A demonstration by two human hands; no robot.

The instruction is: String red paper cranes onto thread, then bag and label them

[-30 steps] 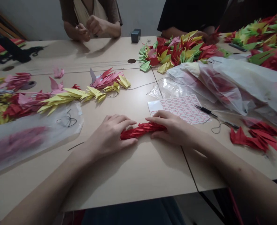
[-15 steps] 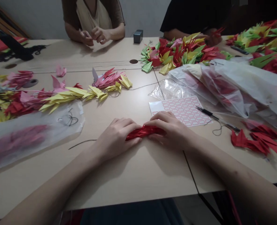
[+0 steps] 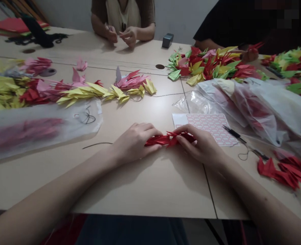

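Our left hand (image 3: 134, 142) and right hand (image 3: 200, 147) both grasp a strand of red origami cranes (image 3: 167, 139), which sits low at the table (image 3: 150, 190) beside a sheet of labels (image 3: 204, 124); its paper wings (image 3: 173, 135) now splay looser than a moment ago.

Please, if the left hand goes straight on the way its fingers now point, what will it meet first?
The red paper crane strand, which the left hand already touches at its fingertips. Past it, probably the right hand, though depth is hard to judge here.
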